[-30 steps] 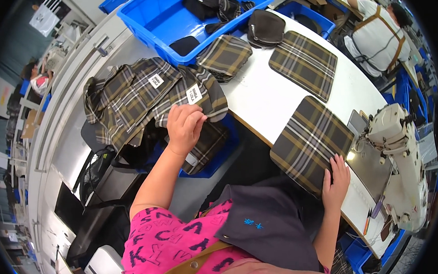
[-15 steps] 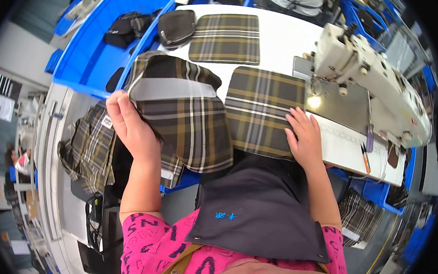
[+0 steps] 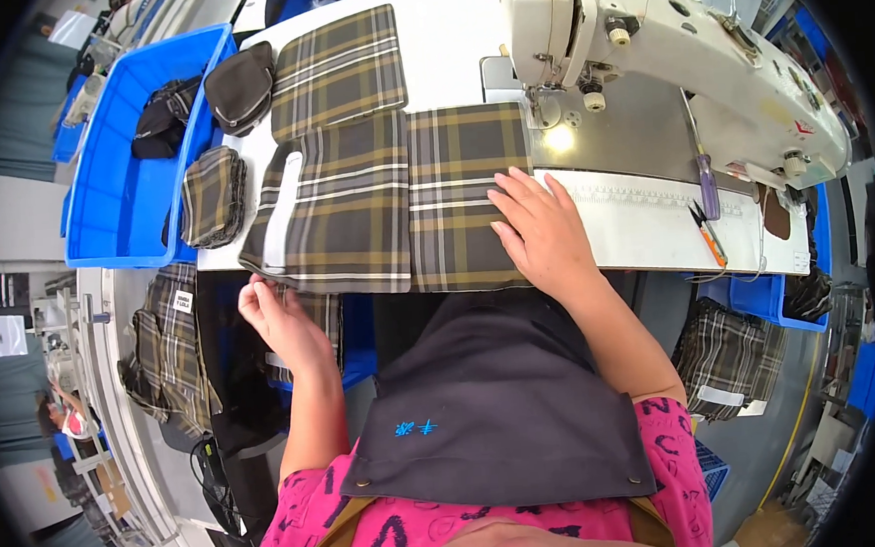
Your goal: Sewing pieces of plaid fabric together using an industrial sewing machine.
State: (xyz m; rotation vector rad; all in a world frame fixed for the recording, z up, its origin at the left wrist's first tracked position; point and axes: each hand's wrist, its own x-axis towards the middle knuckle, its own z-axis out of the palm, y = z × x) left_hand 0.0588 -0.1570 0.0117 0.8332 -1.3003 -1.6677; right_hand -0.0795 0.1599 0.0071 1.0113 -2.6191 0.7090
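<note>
Two plaid fabric panels lie side by side on the white table in front of me. The left plaid fabric panel (image 3: 353,198), dark with brown and white lines, carries a pale strip (image 3: 281,223) near its left side and overlaps or meets the other one. At its near left corner my left hand (image 3: 289,328) pinches the edge, thumb and fingers together. My right hand (image 3: 547,229) rests palm down on the right plaid panel (image 3: 467,186), fingers spread, close to the sewing machine (image 3: 675,53).
Behind lies another plaid panel (image 3: 340,69), beside a dark pouch-like piece (image 3: 241,88) and a stack of small plaid pieces (image 3: 212,197). A blue bin (image 3: 102,194) stands left. A purple-handled screwdriver (image 3: 707,187) and orange-handled snips (image 3: 711,242) lie right.
The left panel, lifted and curled before, now lies flat against the right panel. My left hand has come down to its near corner. The whole view has shifted to the right.
</note>
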